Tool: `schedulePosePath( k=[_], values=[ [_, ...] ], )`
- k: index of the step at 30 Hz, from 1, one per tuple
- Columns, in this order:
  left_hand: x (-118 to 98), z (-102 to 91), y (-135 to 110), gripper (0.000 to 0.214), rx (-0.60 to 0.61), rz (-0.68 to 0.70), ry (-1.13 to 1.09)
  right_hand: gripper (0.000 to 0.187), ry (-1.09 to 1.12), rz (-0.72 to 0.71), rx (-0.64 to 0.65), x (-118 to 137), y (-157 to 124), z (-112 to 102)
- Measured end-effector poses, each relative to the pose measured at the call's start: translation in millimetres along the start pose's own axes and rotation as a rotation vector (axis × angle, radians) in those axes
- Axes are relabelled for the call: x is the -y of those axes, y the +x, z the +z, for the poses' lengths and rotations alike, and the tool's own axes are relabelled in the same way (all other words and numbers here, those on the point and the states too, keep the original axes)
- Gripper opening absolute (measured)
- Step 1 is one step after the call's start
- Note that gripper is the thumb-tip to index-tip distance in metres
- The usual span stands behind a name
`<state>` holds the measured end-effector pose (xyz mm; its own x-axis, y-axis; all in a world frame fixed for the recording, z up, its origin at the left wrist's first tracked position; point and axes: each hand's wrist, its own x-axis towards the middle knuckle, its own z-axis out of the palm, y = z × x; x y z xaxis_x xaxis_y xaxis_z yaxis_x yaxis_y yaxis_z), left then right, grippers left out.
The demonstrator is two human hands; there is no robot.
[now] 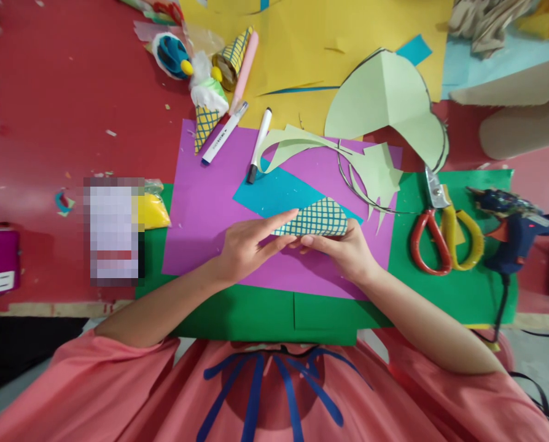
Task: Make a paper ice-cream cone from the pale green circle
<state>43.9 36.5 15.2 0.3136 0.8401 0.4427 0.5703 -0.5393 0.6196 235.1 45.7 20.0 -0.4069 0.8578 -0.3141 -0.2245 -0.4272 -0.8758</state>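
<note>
A small paper cone (318, 218), pale with a blue-green criss-cross grid, lies sideways between my two hands above the purple sheet (201, 233). My left hand (247, 245) pinches its narrow end, with the index finger on top and the thumb below. Around the wider end, my right hand (348, 248) is closed, its thumb along the lower side. Some fingertips are hidden behind the cone. Just beyond it lies a blue paper piece (274, 190). Pale green paper scraps (371, 172) and a black-capped white marker (260, 144) lie farther back.
Scissors (433, 227) with red and yellow handles and a blue glue gun (514, 233) lie at right on green paper. Paper ice cream cones (207, 126), a blue marker (223, 134) and a large pale green cutout (385, 92) sit at the back. A yellow packet (155, 210) is at left.
</note>
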Motion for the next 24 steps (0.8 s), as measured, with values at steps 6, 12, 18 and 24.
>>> schedulePosePath(
  k=[6,12,18,24],
  values=[
    [0.9,-2.6,1.8,0.038,0.017,-0.032,-0.075,0.007,0.035,0.01,-0.006,-3.2,-1.1,-0.1],
    [4.2,-6.0,2.6,0.048,0.091,-0.134,-0.242,0.008,0.158,0.111,-0.001,-3.5,0.2,-1.1],
    [4.4,-0.8,3.8,0.036,0.048,-0.068,-0.197,0.011,0.291,0.177,0.043,-3.9,0.5,2.6],
    [4.1,-2.0,4.8,0.032,0.045,-0.095,-0.247,0.01,0.361,0.195,0.073,-3.6,-1.3,7.0]
  ],
)
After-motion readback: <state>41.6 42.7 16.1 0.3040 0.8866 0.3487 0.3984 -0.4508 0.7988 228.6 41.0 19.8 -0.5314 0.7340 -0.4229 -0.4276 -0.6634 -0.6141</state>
